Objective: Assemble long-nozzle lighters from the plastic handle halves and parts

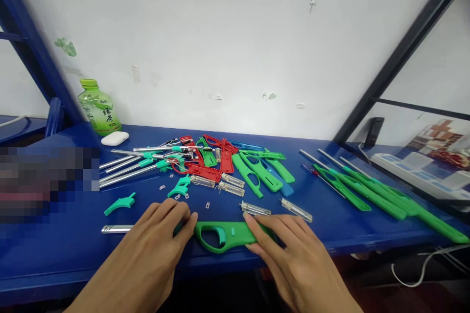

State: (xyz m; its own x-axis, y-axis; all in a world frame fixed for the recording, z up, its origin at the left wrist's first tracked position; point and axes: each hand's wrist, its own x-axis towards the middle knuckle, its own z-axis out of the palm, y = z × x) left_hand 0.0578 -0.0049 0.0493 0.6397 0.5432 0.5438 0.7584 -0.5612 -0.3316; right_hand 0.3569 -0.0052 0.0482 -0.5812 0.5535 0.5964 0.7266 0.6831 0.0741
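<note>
Between my two hands, at the front edge of the blue table, is a green long-nosed gas lighter (235,234) with a teal trigger in its loop. My left hand (161,239) grips it where the handle meets the metal tube, whose tip sticks out to the left. The thumb and fingers of my right hand (286,247) pinch the handle's other end. Just beyond lie clear fuel tanks (256,209), a teal trigger piece (120,203) and several tiny metal clips (207,205). My palms hide parts of the lighter.
A pile of metal tubes (128,173), red handle shells (227,161) and green shells (264,171) covers the middle back. Several green lighters (382,195) lie at the right. A green tea bottle (99,107) and a white earbud case (115,138) stand by the wall.
</note>
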